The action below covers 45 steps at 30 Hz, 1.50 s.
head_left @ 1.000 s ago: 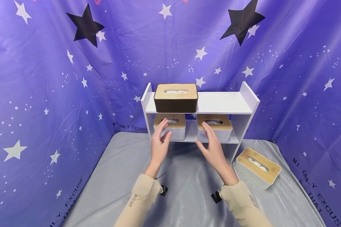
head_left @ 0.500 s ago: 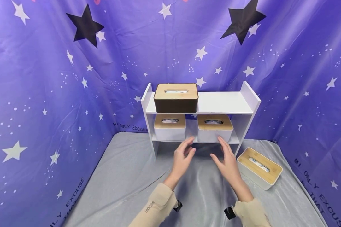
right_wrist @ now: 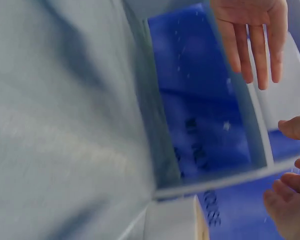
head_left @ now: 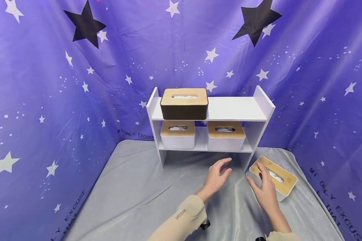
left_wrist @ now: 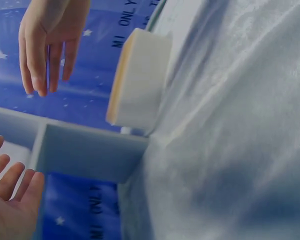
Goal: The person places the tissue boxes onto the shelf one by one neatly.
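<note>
A white tissue box with a bamboo lid (head_left: 284, 182) lies at an angle on the grey cloth, right of the shelf. In the head view my right hand (head_left: 264, 190) is over its left end, fingers extended and holding nothing; contact cannot be made out there. The left wrist view shows that box's side (left_wrist: 142, 80) apart from the right hand (left_wrist: 50, 40). My left hand (head_left: 216, 176), its fingers loosely bent, hovers in front of the shelf with nothing in it. In the right wrist view the left hand (right_wrist: 255, 35) hangs with fingers spread.
A white two-tier shelf (head_left: 235, 108) stands against the purple star curtain (head_left: 181, 43). A dark brown tissue box (head_left: 184, 104) sits on top at left. Below it are two white tissue boxes, one left (head_left: 177, 135) and one right (head_left: 226, 136). Grey cloth (head_left: 132, 187) spreads in front.
Both hands have moved right and down, away from the lower-shelf boxes; the right hand now overlaps the loose tissue box in view. The boxes keep their places on the shelf and cloth.
</note>
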{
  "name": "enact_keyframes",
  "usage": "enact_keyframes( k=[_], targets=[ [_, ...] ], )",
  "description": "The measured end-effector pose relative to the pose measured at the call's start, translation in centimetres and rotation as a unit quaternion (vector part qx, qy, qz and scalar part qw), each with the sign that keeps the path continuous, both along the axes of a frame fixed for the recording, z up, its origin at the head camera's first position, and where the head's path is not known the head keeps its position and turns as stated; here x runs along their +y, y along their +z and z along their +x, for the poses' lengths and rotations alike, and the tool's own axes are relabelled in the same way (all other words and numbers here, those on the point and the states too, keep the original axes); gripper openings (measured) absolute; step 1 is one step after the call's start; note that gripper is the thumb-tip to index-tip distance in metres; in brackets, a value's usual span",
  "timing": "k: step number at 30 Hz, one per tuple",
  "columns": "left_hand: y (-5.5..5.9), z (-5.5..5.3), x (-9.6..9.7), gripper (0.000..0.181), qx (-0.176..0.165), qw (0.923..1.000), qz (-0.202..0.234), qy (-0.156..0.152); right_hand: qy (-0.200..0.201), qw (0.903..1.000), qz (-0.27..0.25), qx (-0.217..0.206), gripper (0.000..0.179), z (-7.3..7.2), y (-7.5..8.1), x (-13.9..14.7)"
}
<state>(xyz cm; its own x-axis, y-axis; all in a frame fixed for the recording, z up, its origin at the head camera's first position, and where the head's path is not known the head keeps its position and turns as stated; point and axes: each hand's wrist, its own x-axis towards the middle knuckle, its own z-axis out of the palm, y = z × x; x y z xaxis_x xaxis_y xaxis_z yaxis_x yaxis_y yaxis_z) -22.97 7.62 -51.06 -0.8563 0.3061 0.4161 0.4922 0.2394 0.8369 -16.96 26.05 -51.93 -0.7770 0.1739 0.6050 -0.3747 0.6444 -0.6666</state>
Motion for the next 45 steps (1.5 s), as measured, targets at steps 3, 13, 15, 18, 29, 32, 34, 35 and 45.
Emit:
enact_keyframes(
  k=[3, 13, 15, 18, 29, 32, 34, 35, 45],
  targets=[
    [-0.7, -0.3, 1.2, 0.038, -0.020, 0.9995, -0.023, -0.001, -0.020, 0.9998, -0.005, -0.007, 0.068, 0.8, -0.7, 1.5],
    [-3.1, -1.5, 4.7, 0.036, -0.059, 0.9967, -0.053, -0.016, -0.111, 0.9907, -0.014, -0.078, 0.067, 2.6, -2.5, 5.2],
    [-3.5, -1.7, 5.3, 0.036, -0.069, 0.9960, -0.051, -0.022, -0.127, 0.9859, -0.017, -0.107, 0.068, 2.9, -2.6, 5.7],
    [-4.0, -2.1, 6.2, 0.037, -0.081, 0.9950, -0.054, -0.025, -0.147, 0.9791, -0.025, -0.138, 0.069, 3.2, -2.9, 6.4],
    [-5.4, -2.7, 8.6, 0.044, -0.113, 0.9895, -0.085, -0.029, -0.199, 0.9693, -0.061, -0.131, 0.070, 3.9, -5.6, 8.4],
    [-5.9, -2.8, 9.2, 0.046, -0.111, 0.9883, -0.103, -0.019, -0.204, 0.9632, -0.079, -0.156, 0.071, 4.0, -6.0, 8.8],
    [-6.2, -2.9, 9.6, 0.047, -0.117, 0.9878, -0.101, -0.016, -0.203, 0.9583, -0.091, -0.180, 0.073, 3.9, -6.2, 9.0],
    [-6.3, -2.9, 9.7, 0.048, -0.122, 0.9874, -0.099, -0.018, -0.200, 0.9564, -0.097, -0.190, 0.074, 3.9, -6.3, 9.1],
    [-7.2, -2.5, 10.7, 0.070, -0.172, 0.9809, -0.075, -0.052, -0.166, 0.9388, -0.141, -0.267, 0.076, 3.6, -7.0, 9.9]
  ],
)
